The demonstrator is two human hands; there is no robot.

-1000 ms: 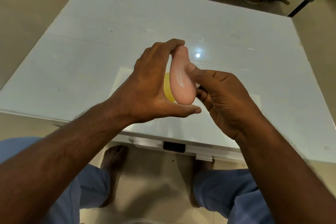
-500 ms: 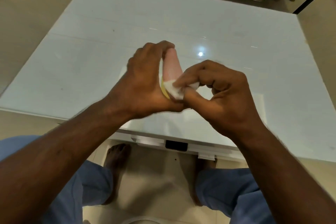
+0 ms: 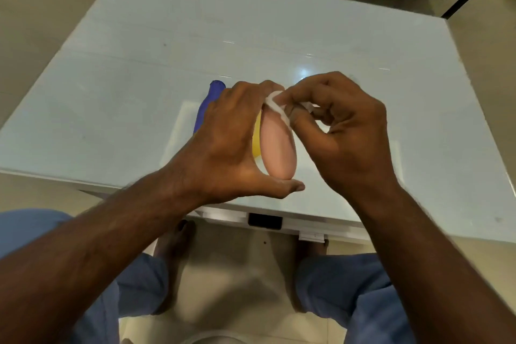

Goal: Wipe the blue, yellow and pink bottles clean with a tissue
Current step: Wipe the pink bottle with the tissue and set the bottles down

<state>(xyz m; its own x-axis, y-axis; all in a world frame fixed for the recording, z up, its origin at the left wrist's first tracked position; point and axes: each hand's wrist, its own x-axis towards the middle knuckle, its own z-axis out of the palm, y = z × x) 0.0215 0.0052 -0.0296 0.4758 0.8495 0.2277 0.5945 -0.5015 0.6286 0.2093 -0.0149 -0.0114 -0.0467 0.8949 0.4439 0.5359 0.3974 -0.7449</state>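
My left hand (image 3: 229,145) grips the pink bottle (image 3: 277,145) above the table, fingers over its top end and thumb under its base. My right hand (image 3: 343,131) pinches a white tissue (image 3: 275,102) against the upper part of the pink bottle. Behind my left hand a blue bottle (image 3: 208,105) lies on the table, mostly hidden. A sliver of the yellow bottle (image 3: 256,139) shows between my left hand and the pink bottle.
The glossy white table (image 3: 139,70) stretches away in front of me, its near edge just below my hands. My knees in blue trousers and my bare feet are under that edge. A dark frame stands beyond the far edge.
My right hand slid the tissue from the lower part of the pink bottle up to its top end. The blue bottle has come into view behind my left hand.
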